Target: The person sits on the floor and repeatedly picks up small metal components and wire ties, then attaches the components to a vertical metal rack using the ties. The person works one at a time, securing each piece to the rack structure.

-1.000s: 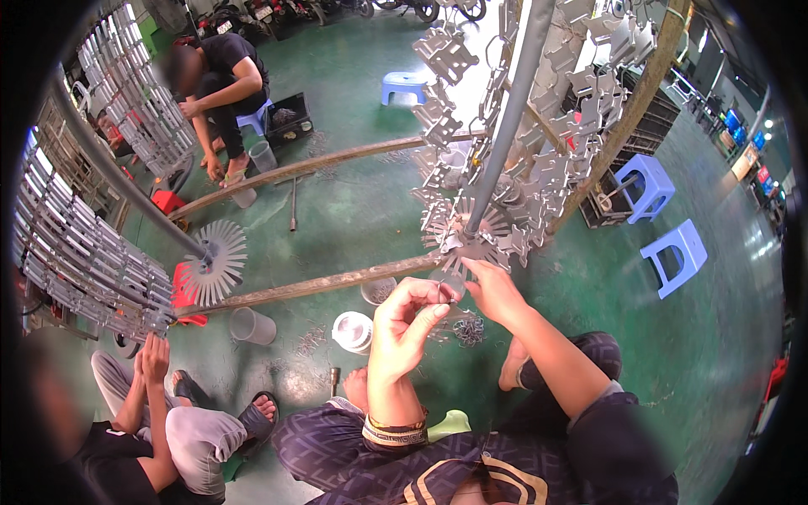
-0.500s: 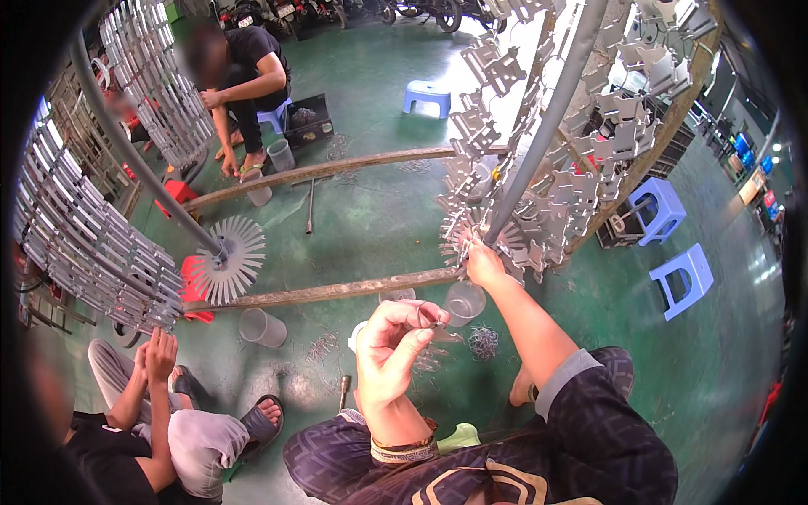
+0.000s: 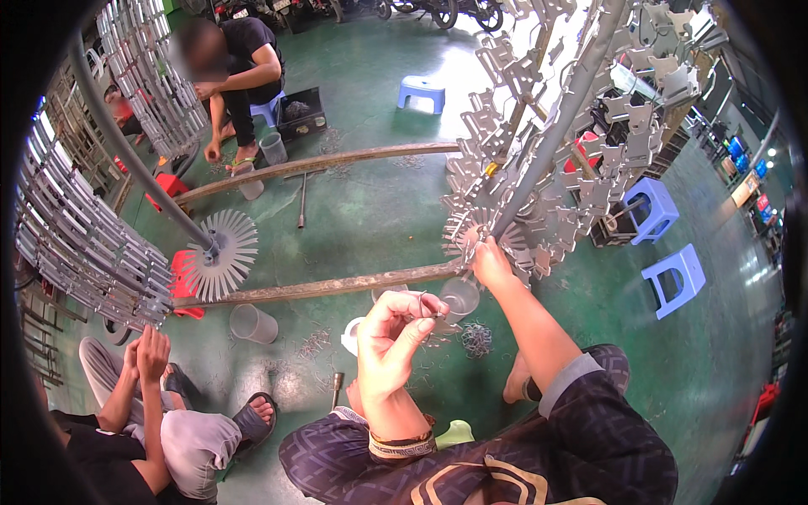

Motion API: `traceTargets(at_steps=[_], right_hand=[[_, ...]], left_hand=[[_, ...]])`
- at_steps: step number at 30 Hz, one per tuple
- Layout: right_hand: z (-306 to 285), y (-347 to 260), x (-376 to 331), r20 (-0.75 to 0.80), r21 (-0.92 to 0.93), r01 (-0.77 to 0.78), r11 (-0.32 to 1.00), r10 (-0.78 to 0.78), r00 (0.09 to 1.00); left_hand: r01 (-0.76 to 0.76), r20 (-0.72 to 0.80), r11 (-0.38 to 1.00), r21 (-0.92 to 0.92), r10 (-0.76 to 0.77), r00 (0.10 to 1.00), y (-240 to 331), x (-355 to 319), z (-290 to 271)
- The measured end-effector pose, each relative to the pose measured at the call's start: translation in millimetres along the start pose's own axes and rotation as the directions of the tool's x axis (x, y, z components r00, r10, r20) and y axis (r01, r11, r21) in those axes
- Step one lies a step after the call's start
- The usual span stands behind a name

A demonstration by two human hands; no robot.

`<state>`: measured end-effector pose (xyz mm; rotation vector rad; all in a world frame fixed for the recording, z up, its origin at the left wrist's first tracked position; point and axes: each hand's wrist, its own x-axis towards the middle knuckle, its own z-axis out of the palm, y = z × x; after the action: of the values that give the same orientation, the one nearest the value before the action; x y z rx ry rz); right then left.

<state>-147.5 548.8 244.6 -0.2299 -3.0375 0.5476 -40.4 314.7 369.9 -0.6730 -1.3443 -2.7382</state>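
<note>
Green concrete floor fills the middle of the view, its edges cut off by the dark fisheye rim. At 1 o'clock a tall rack of grey metal brackets hangs on a slanted pole, its top running out of view. A second loaded rack stands at 9 o'clock, partly hiding a crouching person behind it. Two long rusty bars cross the floor. Blue stools sit at 3 o'clock. The right hand reaches up to the rack's lowest brackets, fingers pinched there; what they grip is hidden. The left hand is raised at centre, fingers pinching a small wire hook, hard to make out. A clear plastic cup stands just behind it.
</note>
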Motion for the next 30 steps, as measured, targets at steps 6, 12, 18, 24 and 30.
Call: traceTargets(at_steps=[6, 12, 18, 24, 30], right_hand=[[-18, 1, -13, 0.079, -0.059, -0.167, 0.984, 0.172, 0.982], [-37, 0, -25, 0.004, -0.078, -0.203, 0.976, 0.204, 0.979], [-62, 2, -64, -0.068, 0.069, -0.141, 0.988, 0.146, 0.987], [-133, -35, -119, 0.141, 0.924, -0.183, 0.337, 0.145, 0.979], [-168, -57, -143, -0.073, 0.954, 0.049, 0.296, 0.069, 0.995]], left_hand=[[-0.002, 0.039, 1.000, 0.010, 0.002, 0.999, 1, 1, -1], [0.048, 0.060, 0.999, 0.007, -0.048, 0.997, -2, 1, 0], [0.153, 0.141, 0.988, 0.008, -0.153, 0.978, -21, 2, 8], [0.289, 0.240, 0.948, 0.132, -0.314, 0.919, -40, -2, 30], [0.206, 0.246, 0.933, 0.294, -0.282, 0.927, -41, -7, 60]])
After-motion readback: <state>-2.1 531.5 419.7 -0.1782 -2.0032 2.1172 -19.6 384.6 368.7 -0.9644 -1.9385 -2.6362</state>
